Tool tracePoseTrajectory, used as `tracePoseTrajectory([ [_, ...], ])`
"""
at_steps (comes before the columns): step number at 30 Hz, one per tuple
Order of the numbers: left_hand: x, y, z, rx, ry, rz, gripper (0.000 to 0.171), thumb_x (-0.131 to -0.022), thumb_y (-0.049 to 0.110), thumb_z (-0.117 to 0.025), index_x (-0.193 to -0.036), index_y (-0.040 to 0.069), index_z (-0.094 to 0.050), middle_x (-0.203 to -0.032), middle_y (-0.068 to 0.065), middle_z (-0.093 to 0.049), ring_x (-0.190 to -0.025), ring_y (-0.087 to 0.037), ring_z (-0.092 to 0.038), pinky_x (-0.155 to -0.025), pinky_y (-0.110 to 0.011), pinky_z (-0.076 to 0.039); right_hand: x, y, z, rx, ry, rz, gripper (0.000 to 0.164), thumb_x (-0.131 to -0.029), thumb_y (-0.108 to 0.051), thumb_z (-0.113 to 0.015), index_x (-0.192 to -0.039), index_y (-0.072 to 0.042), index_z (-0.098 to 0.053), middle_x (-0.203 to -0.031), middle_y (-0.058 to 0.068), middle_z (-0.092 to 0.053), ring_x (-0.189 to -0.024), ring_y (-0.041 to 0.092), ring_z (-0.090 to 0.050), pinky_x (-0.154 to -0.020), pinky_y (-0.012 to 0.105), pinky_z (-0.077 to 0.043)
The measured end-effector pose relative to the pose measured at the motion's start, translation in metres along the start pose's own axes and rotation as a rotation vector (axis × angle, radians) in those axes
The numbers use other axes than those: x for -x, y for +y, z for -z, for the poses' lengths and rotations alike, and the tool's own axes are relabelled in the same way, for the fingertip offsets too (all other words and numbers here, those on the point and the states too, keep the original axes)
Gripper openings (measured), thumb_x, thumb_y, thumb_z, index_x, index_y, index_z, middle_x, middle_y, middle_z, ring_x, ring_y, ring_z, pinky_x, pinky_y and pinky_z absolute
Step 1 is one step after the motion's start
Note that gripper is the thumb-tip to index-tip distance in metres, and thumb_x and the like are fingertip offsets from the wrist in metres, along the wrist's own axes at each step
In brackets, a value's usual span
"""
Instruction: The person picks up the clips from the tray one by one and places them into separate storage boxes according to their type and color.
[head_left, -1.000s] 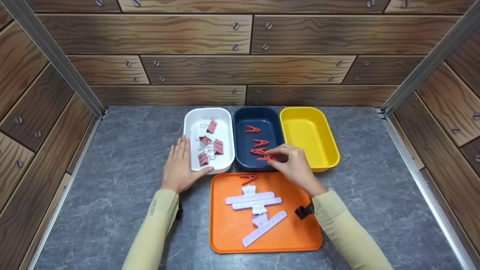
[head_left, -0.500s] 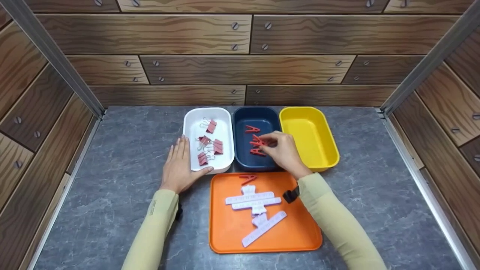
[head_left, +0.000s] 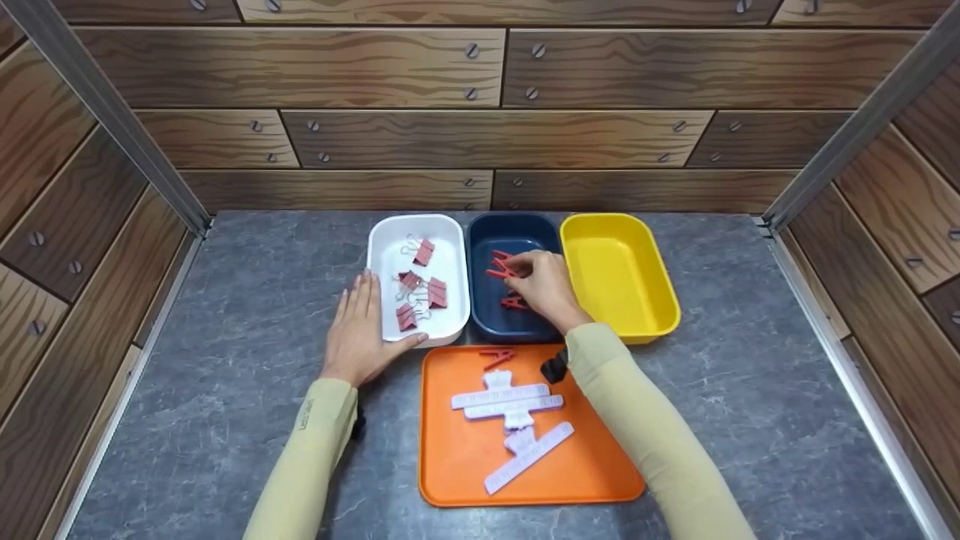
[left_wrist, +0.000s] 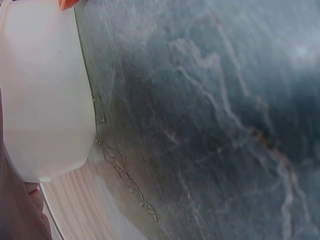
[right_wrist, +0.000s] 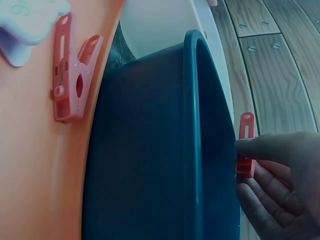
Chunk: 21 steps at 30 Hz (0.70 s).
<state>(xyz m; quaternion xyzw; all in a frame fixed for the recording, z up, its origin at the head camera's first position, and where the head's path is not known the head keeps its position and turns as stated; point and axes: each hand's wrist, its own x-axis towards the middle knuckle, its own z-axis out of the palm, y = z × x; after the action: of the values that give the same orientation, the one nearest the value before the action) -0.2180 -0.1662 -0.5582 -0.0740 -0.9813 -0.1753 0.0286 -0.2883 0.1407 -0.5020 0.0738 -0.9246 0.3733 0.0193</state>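
Note:
My right hand (head_left: 546, 289) pinches a red clothespin (right_wrist: 246, 145) between thumb and fingers, over the dark blue bin (head_left: 480, 319). Other red clothespins (head_left: 513, 303) lie in that bin, partly covered by the hand. My left hand (head_left: 358, 330) rests with straight fingers along the left side of the white bin (head_left: 456, 330), its thumb at the front rim. Inside the white bin are several pinkish-red binder clips (head_left: 436, 293). One more red clothespin (right_wrist: 75, 70) lies on the orange tray (head_left: 450, 465), near its back edge.
To the right of the blue bin stands a yellow bin (head_left: 622, 285). Several pale lilac bag clips (head_left: 529, 457) with long ruler-like bars lie on the orange tray, in front of the bins. Wood-patterned panels (head_left: 375, 139) and metal posts (head_left: 862, 112) enclose the grey table (head_left: 247, 322).
My right hand has moved away from me and to the left over the blue bin, carrying the pinched clothespin toward the bin's back. The left hand has stayed in place.

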Motion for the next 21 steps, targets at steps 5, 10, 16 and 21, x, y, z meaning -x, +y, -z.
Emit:
tracePoseTrajectory([
  [5, 0.000, -0.001, 0.000, -0.003, -0.001, 0.000, 0.133, -0.076, 0.095, -0.042, -0.162, 0.000, -0.007, -0.169, -0.018, -0.006, -0.154, -0.032, -0.006, -0.124, -0.042, -0.002, -0.004, 0.000, -0.003, 0.020, -0.026, -0.038, 0.038, -0.091, -0.020, -0.080, -0.127, -0.008, -0.073, -0.120, 0.009, -0.072, -0.098, 0.020, -0.068, -0.089, 0.034, -0.058],
  [10, 0.000, -0.001, 0.000, -0.008, -0.003, -0.003, 0.132, -0.077, 0.094, -0.044, -0.162, 0.000, -0.007, -0.169, -0.017, -0.006, -0.154, -0.031, -0.006, -0.124, -0.041, -0.001, -0.002, 0.002, -0.002, 0.038, -0.010, -0.007, 0.045, -0.091, -0.025, -0.080, -0.131, -0.007, -0.070, -0.124, 0.010, -0.071, -0.106, 0.023, -0.067, -0.095, 0.037, -0.056],
  [16, 0.000, -0.002, 0.000, -0.009, 0.001, -0.012, 0.132, -0.077, 0.094, -0.043, -0.162, -0.001, -0.007, -0.168, -0.018, -0.006, -0.154, -0.032, -0.006, -0.124, -0.041, -0.002, 0.005, -0.001, 0.005, 0.040, -0.019, -0.030, 0.048, -0.092, -0.031, -0.078, -0.135, -0.012, -0.068, -0.130, 0.007, -0.068, -0.113, 0.025, -0.063, -0.100, 0.039, -0.053],
  [21, 0.000, -0.002, -0.001, -0.013, -0.002, -0.010, 0.133, -0.076, 0.095, -0.041, -0.162, -0.001, -0.007, -0.169, -0.018, -0.006, -0.154, -0.032, -0.006, -0.124, -0.041, -0.001, 0.013, -0.004, 0.013, 0.006, -0.017, -0.052, 0.049, -0.093, -0.033, -0.078, -0.138, -0.016, -0.067, -0.135, 0.006, -0.065, -0.121, 0.026, -0.059, -0.106, 0.042, -0.048],
])
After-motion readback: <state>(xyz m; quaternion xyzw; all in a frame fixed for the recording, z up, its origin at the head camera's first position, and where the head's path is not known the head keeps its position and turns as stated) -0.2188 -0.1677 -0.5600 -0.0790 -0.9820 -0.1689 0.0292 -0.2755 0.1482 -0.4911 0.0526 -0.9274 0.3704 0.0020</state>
